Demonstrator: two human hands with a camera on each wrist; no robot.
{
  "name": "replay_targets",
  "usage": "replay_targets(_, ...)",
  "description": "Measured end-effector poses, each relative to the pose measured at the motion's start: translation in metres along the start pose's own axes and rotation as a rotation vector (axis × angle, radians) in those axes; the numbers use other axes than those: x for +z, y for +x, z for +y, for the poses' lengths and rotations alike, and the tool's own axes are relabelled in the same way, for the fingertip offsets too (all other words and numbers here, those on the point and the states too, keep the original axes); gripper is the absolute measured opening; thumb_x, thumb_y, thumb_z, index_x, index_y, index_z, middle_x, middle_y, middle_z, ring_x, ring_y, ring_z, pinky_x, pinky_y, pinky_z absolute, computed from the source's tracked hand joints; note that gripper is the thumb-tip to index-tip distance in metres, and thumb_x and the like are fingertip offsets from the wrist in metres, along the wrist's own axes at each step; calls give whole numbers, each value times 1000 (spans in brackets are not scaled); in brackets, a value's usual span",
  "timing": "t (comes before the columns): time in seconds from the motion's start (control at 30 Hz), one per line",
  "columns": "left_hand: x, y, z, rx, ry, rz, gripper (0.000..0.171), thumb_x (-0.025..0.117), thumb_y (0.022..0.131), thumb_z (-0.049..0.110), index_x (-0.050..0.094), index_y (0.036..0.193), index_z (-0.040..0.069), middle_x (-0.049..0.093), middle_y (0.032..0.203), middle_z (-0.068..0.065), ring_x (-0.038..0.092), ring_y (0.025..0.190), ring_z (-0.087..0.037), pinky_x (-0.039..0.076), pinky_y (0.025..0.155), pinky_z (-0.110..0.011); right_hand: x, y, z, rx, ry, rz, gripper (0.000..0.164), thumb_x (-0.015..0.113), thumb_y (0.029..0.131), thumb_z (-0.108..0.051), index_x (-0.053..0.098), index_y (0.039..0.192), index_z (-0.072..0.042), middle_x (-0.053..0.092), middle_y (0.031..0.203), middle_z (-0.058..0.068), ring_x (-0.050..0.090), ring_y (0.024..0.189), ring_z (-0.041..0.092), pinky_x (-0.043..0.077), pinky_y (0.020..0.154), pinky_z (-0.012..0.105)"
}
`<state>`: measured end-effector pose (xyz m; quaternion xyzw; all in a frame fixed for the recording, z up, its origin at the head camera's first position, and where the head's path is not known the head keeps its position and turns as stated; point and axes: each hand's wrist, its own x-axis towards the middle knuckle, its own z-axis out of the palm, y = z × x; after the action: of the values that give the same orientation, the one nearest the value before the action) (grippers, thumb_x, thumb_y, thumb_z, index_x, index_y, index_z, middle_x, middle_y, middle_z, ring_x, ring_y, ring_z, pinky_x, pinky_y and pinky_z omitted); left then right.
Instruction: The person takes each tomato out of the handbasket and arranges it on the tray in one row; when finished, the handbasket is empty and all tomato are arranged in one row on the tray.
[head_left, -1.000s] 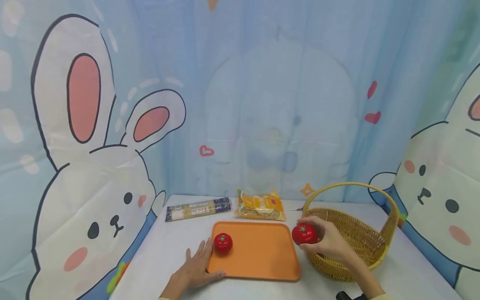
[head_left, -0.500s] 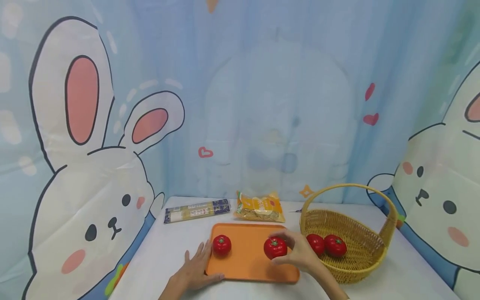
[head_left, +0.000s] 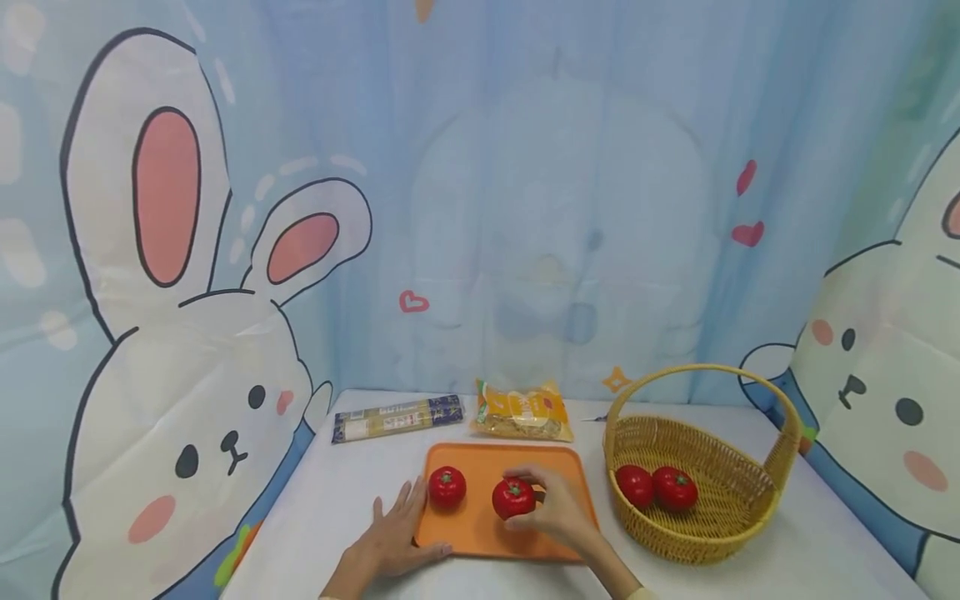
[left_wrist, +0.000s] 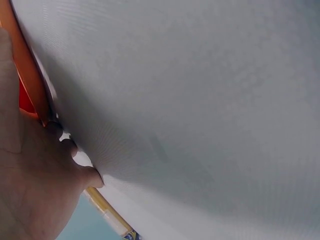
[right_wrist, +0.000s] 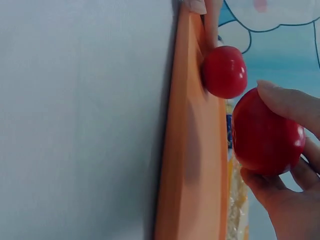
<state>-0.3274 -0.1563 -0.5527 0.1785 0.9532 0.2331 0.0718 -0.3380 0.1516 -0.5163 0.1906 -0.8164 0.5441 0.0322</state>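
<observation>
Seemingly I'm mid-placing: by the head view, my right hand [head_left: 557, 507] holds a tomato [head_left: 513, 499] over the tray [head_left: 468, 535], at three o'clock from a second tomato [head_left: 447, 487]; my left hand [head_left: 390, 535] lies spread at the tray's eight o'clock. Left wrist: that hand touches the tray. Right wrist: thumb and fingers pinch the tomato; the next move probably calls for lowering, then release.

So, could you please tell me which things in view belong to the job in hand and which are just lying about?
Seemingly part of the job:
held tomato, in the right hand
orange tray, left hand at its edge
second tomato, on the tray
wicker basket, with two tomatoes inside

Seemingly just lying about:
long packet
yellow packet
</observation>
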Motion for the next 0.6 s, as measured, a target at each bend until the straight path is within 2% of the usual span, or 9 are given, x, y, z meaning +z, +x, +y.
replay_targets(0.17, 0, -1, 2, 1, 8, 9, 115, 67, 93, 75, 25, 170, 1, 25, 178, -18, 18, 164, -44, 5, 122, -83, 14, 7, 6, 54, -94, 22, 66, 102, 65, 0, 75, 125, -2, 77, 124, 15, 70, 118, 39, 59, 101, 57)
replay_targets(0.4, 2, 0, 1, -14, 4, -1, 116, 66, 92, 77, 25, 170, 2, 25, 178, -18, 18, 164, -44, 4, 122, -82, 29, 17, 13, 129, -159, 31, 69, 103, 65, 0, 74, 128, -4, 76, 126, 13, 69, 121, 39, 58, 104, 58)
replay_targets(0.6, 2, 0, 0, -11, -9, 4, 117, 65, 92, 78, 24, 171, 3, 23, 178, -17, 17, 165, -44, 3, 122, -82, 42, 24, 14, 144, -193, 58, 74, 102, 65, 0, 72, 133, -2, 75, 128, 15, 66, 124, 40, 54, 107, 61)
